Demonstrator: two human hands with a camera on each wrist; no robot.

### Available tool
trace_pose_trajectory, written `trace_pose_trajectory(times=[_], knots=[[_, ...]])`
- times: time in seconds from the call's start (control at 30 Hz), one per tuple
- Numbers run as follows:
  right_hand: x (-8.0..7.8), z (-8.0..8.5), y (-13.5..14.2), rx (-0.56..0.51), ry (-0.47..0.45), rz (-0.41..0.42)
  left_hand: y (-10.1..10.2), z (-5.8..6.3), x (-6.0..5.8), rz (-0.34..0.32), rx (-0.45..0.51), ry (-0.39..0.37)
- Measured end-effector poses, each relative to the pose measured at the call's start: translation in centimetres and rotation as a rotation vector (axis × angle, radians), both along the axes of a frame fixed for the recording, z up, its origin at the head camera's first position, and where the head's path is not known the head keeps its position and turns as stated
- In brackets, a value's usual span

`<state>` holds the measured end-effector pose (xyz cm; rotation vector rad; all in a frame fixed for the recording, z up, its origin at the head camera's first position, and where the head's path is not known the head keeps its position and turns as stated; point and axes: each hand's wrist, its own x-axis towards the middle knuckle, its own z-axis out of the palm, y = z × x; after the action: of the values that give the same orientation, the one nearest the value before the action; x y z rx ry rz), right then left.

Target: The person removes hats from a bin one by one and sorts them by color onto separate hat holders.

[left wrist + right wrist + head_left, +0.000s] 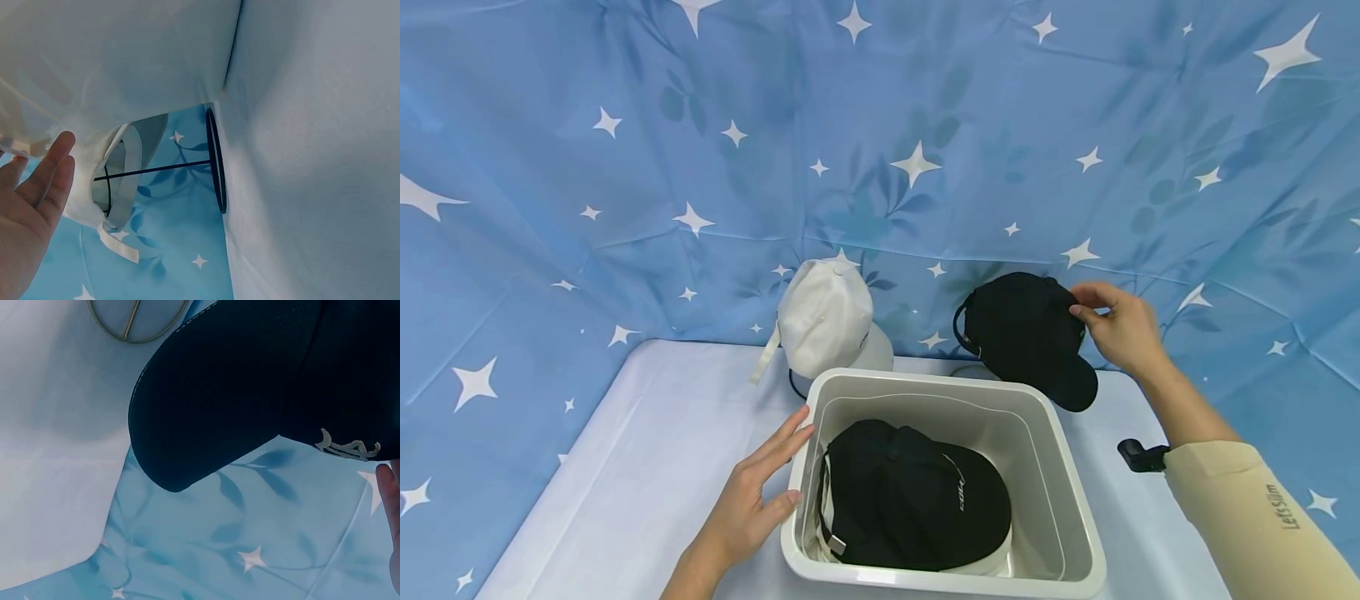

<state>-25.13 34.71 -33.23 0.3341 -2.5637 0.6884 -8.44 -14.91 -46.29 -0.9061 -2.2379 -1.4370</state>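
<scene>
My right hand pinches the front of a black baseball cap between thumb and fingers. The cap's brim points down to the right, and light lettering shows on its crown in the right wrist view. On the left, my left hand touches the rim of a pale plastic bin with its fingers nearly straight. Inside the bin lies another black cap with white lettering, over something cream-coloured, mostly hidden.
Behind the bin, a white cap sits on a black wire stand. A metal ring base stands below the held cap. All this is on a white-covered table in front of a blue star-patterned curtain.
</scene>
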Motion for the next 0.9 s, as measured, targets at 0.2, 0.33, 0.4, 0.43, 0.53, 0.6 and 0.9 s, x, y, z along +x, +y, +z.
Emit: trace_pose_trajectory(times=[0.2, 0.33, 0.4, 0.43, 0.53, 0.6, 0.9], knots=[[0.0, -0.5, 0.1, -0.003, -0.022, -0.003, -0.1, -0.1, 0.0, 0.001, -0.001, -0.001], [-0.1, -0.8, 0.3, -0.009, -0.061, -0.008, -0.1, -0.1, 0.0, -0.001, 0.0, -0.008], [-0.1, -0.9, 0.3, -0.013, -0.086, -0.011, -0.1, -0.1, 0.0, -0.002, 0.001, -0.012], [0.0, -1.0, 0.3, -0.011, -0.099, -0.01, -0.1, 0.0, 0.0, -0.003, 0.002, -0.013], [0.0, -1.1, 0.4, 0.003, -0.126, -0.013, -0.1, 0.0, 0.0, 0.0, 0.003, -0.009], [0.1, -1.1, 0.5, 0.019, -0.132, -0.013, -0.1, 0.0, 0.0, 0.0, 0.003, -0.011], [0.9, 0.0, 0.7, 0.059, -0.18, -0.018, -0.1, 0.0, 0.0, 0.005, -0.004, 0.0]])
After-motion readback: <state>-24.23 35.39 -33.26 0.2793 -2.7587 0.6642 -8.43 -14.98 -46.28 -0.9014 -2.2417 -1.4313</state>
